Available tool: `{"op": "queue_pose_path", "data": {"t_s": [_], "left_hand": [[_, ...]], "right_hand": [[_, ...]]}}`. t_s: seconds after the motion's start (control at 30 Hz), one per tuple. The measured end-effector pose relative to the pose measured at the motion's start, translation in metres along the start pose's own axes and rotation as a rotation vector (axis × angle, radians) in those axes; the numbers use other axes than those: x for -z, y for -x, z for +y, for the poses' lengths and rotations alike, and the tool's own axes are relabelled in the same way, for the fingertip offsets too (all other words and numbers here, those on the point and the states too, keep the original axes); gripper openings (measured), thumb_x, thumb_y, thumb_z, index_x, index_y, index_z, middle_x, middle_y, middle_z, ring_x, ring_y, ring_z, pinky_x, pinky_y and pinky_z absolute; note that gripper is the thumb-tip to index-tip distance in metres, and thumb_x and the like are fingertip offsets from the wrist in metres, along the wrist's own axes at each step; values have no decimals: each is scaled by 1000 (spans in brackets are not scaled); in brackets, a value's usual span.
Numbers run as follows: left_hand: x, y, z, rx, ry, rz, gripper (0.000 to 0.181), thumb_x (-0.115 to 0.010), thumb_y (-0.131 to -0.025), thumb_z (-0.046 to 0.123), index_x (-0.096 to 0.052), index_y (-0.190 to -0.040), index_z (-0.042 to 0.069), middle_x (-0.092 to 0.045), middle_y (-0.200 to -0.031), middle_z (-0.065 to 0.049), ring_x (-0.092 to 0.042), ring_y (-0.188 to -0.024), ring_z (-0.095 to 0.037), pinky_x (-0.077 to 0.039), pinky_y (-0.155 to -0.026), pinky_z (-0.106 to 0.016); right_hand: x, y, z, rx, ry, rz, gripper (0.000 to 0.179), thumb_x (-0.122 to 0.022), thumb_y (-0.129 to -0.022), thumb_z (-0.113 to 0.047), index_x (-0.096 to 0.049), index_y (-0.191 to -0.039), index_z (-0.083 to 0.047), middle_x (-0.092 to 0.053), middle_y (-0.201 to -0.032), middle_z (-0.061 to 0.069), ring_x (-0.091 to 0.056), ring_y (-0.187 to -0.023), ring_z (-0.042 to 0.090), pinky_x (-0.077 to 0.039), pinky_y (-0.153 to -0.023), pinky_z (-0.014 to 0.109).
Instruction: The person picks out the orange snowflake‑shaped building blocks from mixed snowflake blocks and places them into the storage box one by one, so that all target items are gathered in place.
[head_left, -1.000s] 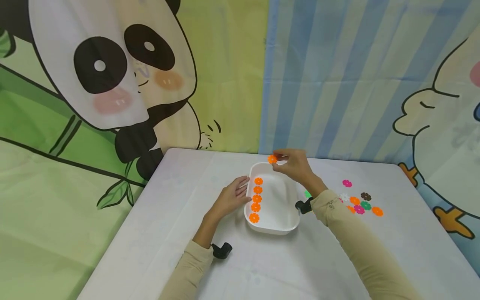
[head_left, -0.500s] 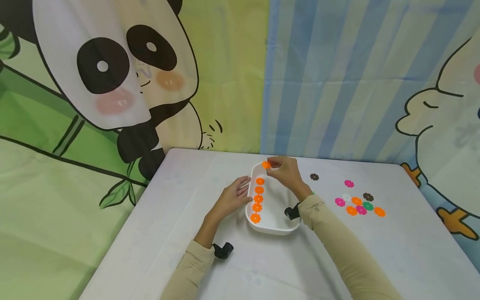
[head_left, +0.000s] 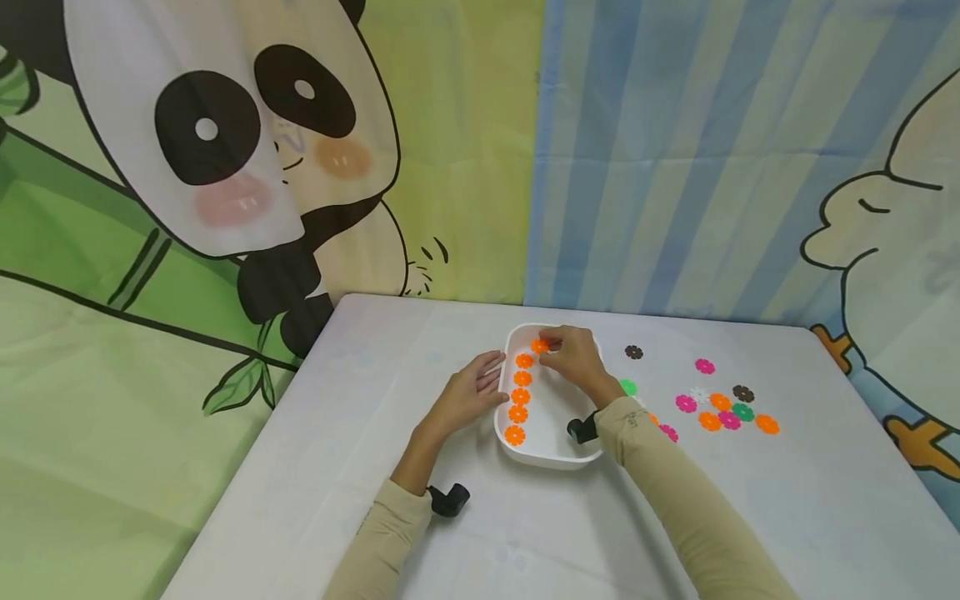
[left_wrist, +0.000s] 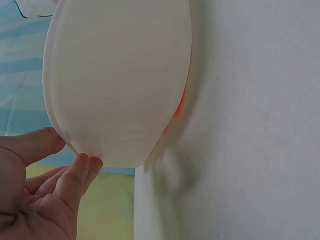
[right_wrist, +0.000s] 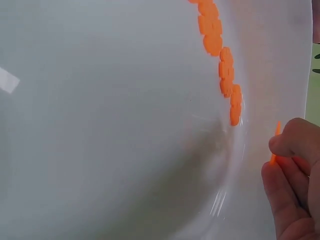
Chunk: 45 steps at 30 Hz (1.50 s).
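A white rectangular tray (head_left: 553,457) with rounded corners sits on the table. Along its left inner side runs a row of several orange flower-shaped discs (head_left: 521,396). My left hand (head_left: 467,392) holds the tray's left side, thumb at the rim and fingers against the outer wall, as the left wrist view shows of the tray (left_wrist: 120,85). Between thumb and fingertips my right hand (head_left: 576,360) pinches another orange flower-shaped disc (head_left: 539,346), seen edge-on in the right wrist view. It is over the tray's far left corner, just beyond the row's far end.
Right of the tray, loose flower-shaped discs in pink (head_left: 704,366), brown (head_left: 633,352), green (head_left: 627,387), white and orange lie on the white table (head_left: 360,367). My right forearm covers part of the tray's right side. A printed cloth backdrop (head_left: 465,150) hangs behind the table.
My right hand has come down and nearer with the orange flower-shaped disc, from above the far rim to inside the tray's far left corner. The left hand keeps its place on the tray.
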<state>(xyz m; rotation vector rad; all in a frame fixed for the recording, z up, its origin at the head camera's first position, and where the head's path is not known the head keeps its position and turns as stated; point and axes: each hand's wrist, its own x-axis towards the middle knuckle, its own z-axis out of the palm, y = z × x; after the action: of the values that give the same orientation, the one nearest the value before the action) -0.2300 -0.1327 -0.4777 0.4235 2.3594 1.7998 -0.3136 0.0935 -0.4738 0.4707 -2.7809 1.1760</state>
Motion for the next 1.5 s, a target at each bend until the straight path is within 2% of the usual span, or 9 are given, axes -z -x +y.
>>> {"op": "queue_pose_path", "data": {"t_s": [0.2, 0.4, 0.53, 0.83, 1.33, 1.4, 1.5], "left_hand": [[2, -2, -1, -32, 13, -2, 71, -72, -85, -2, -38, -147, 5, -43, -149, -9, -50, -130, -25, -46, -102, -29], [2, -1, -3, -16, 22, -3, 72, -73, -84, -2, -39, -147, 6, -44, -149, -8, -50, -130, -23, -46, -101, -27], [2, -1, -2, -29, 15, -10, 72, -73, -85, -1, -38, -148, 7, -43, -150, -8, -49, -130, -23, -46, -101, -28], [1, -1, -3, -39, 7, -11, 73, -74, -84, -1, -38, -147, 6, -43, -150, -9, -50, -130, -23, -46, -100, -26], [2, 0, -2, -30, -1, -5, 73, -74, -84, 1, -38, -147, 6, -43, -150, -9, -50, -130, -24, -46, -101, -27], [2, 0, -2, -21, 6, -4, 72, -74, -85, 1, -38, -147, 6, -43, -149, -9, -50, -130, -23, -46, -101, -27], [0, 0, -1, -12, 28, -9, 72, -72, -85, -1, -38, -148, 5, -43, -150, -10, -49, -130, -24, -46, -101, -28]], "right_hand": [[-1, -2, 1, 5, 105, -32, 43, -80, -75, -6, -69, -115, 3, -71, -104, 16, -62, -89, 26, -57, -85, 38], [-5, -2, 4, 12, 193, -76, 42, -80, -73, -4, -70, -113, 5, -70, -101, 15, -59, -87, 27, -56, -86, 39], [-7, -2, 5, 8, 226, -87, 39, -80, -73, -2, -71, -111, 3, -71, -99, 14, -59, -88, 27, -56, -87, 39], [-7, -3, 5, 16, 245, -110, 34, -78, -75, 0, -73, -109, 2, -71, -98, 14, -60, -87, 27, -55, -88, 39], [-8, -3, 4, -38, 216, -130, 35, -78, -76, -1, -72, -111, 0, -71, -102, 12, -59, -90, 26, -55, -91, 38], [-6, -3, 3, -48, 186, -118, 36, -77, -77, -1, -72, -112, 0, -70, -102, 12, -59, -89, 26, -56, -87, 37], [0, -2, 2, -21, 134, -62, 35, -74, -77, -1, -72, -112, 1, -71, -101, 13, -61, -87, 26, -58, -82, 38]]}}
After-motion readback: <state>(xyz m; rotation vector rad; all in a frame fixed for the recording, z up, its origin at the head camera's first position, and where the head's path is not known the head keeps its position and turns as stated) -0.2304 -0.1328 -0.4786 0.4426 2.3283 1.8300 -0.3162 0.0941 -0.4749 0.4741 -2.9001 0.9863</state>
